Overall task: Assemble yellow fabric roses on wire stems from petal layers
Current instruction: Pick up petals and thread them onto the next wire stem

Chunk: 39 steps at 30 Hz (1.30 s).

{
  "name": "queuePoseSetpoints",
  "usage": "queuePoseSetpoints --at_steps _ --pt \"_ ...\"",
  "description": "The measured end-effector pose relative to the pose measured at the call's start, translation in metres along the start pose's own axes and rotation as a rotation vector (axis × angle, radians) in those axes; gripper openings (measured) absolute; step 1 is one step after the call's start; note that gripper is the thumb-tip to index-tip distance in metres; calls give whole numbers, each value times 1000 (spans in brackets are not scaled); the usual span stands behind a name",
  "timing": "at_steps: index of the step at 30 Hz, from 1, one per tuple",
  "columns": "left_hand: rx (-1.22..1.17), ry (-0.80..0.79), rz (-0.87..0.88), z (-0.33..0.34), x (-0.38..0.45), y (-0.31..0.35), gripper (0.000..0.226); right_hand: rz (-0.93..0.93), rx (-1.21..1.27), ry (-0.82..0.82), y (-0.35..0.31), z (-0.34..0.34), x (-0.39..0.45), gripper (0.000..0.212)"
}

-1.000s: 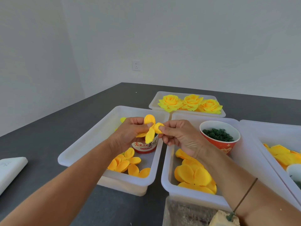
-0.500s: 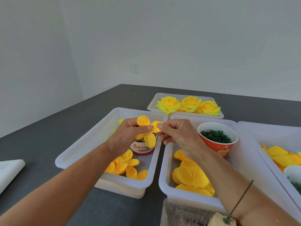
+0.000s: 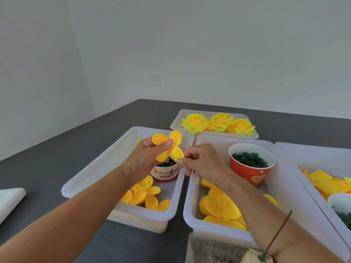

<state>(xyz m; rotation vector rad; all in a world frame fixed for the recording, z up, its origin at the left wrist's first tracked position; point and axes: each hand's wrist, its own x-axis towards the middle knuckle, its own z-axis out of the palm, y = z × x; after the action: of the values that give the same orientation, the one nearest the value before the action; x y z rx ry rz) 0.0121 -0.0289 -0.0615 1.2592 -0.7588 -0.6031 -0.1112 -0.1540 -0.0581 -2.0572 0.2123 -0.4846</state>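
A: Where is the petal layer (image 3: 168,147) now?

B: The left hand (image 3: 141,161) holds it up in the air, above the white tray (image 3: 95,166) at about 10 o'clock from the person. The thumb presses on the middle of the layer and the other fingers are curled behind it, so it is pinched. Four petals spread out around the thumb.

A: And the right hand (image 3: 204,163)?

B: It is just beside the lowest petal, at 3 o'clock of the layer. Thumb and forefinger are closed together at the petal's edge. Whether they pinch the petal or a small piece I cannot tell — the tips are too small to see.

A: What could go wrong from here?

B: I think the layer may slip or turn. It is thin fabric and only one thumb keeps it, so a pull from the right hand could fold a petal or move the centre away. Then the stem would not find the middle.

A: Is the stem near?

B: A thin wire stem (image 3: 278,232) stands in a foam block (image 3: 252,257) at 5 o'clock, close to the right forearm. The forearm could knock it if it swings back.

A: Anything else close?

B: A red cup (image 3: 165,172) with dark green pieces stands directly under the hands — a dropped layer would fall there. Three finished roses (image 3: 218,123) lie in the far tray at 12 o'clock, well apart.
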Motion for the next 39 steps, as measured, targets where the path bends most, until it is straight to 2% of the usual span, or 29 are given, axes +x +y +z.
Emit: queuePoseSetpoints --at_steps 4,10,12,15,17,21,24,28,31,33,36,39 --pt "6 11 -35 3 0 1 16 51 270 85 -1 -4 0 11" --pt "57 44 -52 5 0 -1 7 158 382 172 0 -4 0 7" --pt "164 63 -3 7 -1 -2 8 112 288 201 1 -4 0 6" --pt "418 48 137 11 -5 -4 14 -19 -115 268 2 4 0 6" --pt "458 39 179 12 -6 -5 12 -63 -216 289 3 7 0 7" --pt "290 49 116 6 -4 -2 6 -2 56 214 3 1 0 10" --pt "240 0 84 7 -5 -2 10 50 182 180 2 -1 0 17" --pt "210 13 67 9 -4 -3 4 33 130 245 3 -2 1 19" --pt "200 39 58 9 -3 -2 17 0 26 278 2 0 2 21" --pt "169 40 48 9 -3 -1 16 -17 -3 296 2 0 2 24" --pt "99 26 15 8 -3 0 8 -31 -5 353 2 1 2 22" --pt "74 22 -23 8 -2 2 12 -27 50 392 3 2 2 22"
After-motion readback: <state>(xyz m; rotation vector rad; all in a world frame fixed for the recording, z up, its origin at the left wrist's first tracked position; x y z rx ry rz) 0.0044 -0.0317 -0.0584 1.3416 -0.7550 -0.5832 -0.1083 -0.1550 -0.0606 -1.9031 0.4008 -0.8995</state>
